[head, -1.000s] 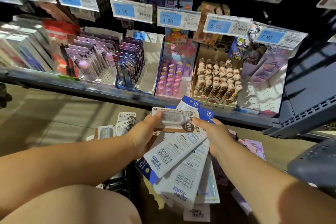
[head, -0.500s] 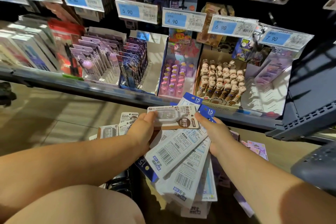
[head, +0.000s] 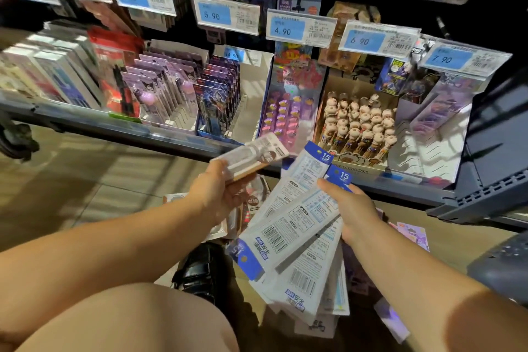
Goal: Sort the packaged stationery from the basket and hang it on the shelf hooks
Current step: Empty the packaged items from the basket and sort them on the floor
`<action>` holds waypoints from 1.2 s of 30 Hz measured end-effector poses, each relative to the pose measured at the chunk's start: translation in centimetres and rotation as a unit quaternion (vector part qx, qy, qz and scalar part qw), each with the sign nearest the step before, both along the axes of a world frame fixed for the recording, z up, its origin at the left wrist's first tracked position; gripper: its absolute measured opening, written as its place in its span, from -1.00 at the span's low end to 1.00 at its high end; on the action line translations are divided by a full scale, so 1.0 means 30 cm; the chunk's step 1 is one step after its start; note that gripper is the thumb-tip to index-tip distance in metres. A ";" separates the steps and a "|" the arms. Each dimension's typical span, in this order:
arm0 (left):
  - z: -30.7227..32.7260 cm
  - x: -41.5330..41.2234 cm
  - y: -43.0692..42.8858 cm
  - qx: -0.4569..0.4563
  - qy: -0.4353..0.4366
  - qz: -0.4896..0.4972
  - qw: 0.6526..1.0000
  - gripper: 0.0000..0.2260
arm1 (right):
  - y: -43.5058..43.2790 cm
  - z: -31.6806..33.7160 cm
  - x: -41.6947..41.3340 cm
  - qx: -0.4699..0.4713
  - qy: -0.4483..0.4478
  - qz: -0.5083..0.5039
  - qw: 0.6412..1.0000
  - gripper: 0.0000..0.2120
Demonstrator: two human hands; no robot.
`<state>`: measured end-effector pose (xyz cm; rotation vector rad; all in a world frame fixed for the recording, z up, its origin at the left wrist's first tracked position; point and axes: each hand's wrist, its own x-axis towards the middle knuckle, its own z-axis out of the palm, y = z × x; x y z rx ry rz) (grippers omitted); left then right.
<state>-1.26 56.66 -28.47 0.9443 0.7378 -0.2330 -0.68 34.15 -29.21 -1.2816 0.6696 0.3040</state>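
Packaged stationery [head: 297, 240] — a fan of long white-and-blue packs marked "15", barcodes up, near centre of view. The right hand [head: 355, 208] clamps it, thumb curled over the top of the fan. The left hand [head: 220, 194] grips a separate small blister pack [head: 251, 156], which has a clear front and a brown strip. It is tilted up just left of the fan and apart from it; contents blurred, possibly correction tape. Loose packs [head: 255, 204] lie on the floor [head: 85, 194] beneath both hands.

Far side: shelf [head: 128, 131] with open display boxes — purple carded pens [head: 160, 94] at left, figure-topped pens [head: 360, 126] at right. Blue price tags [head: 215, 14] hang above them. Black shoe [head: 200, 268] near, below the left hand. Grey basket [head: 505, 263] corner at the right edge.
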 end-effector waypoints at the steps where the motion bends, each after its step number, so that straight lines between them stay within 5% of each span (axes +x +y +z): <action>1: -0.015 0.010 0.035 0.010 0.008 0.038 0.999 -0.79 | -0.011 -0.003 -0.002 -0.005 -0.002 -0.002 1.000 -0.86; 6: -0.174 -0.041 0.220 0.085 0.070 0.146 0.983 -0.86 | -0.045 -0.015 0.000 -0.018 -0.002 0.007 1.000 -0.81; 15: -0.328 -0.141 0.356 0.183 0.207 0.045 0.960 -0.90 | -0.035 -0.017 0.017 0.012 -0.009 0.024 1.000 -0.67; 19: -0.332 -0.092 0.377 0.487 0.253 -0.119 0.828 -0.25 | -0.016 0.017 0.032 0.000 -0.011 0.009 1.000 -0.74; 20: -0.287 -0.065 0.339 0.498 0.205 -0.127 0.833 -0.25 | -0.017 0.029 0.037 -0.001 -0.012 0.008 1.000 -0.76; 23: -0.085 -0.003 0.133 0.235 -0.002 -0.234 0.943 -0.42 | -0.015 0.061 0.054 -0.006 -0.026 0.018 0.999 -0.84; 25: 0.011 -0.004 0.012 0.064 -0.042 -0.355 0.932 -0.49 | -0.001 0.082 0.063 -0.005 -0.034 0.029 0.999 -0.86; 28: 0.055 -0.017 -0.091 -0.061 -0.035 -0.440 0.895 -0.52 | 0.019 0.116 0.071 -0.006 -0.043 0.039 0.998 -0.82; 31: 0.036 -0.012 -0.098 -0.110 -0.049 -0.492 0.862 -0.33 | 0.023 0.134 0.082 -0.017 -0.043 0.038 0.998 -0.74; 36: 0.026 -0.036 -0.103 -0.148 -0.052 -0.499 0.853 -0.52 | 0.045 0.137 0.088 -0.033 -0.051 0.046 0.997 -0.76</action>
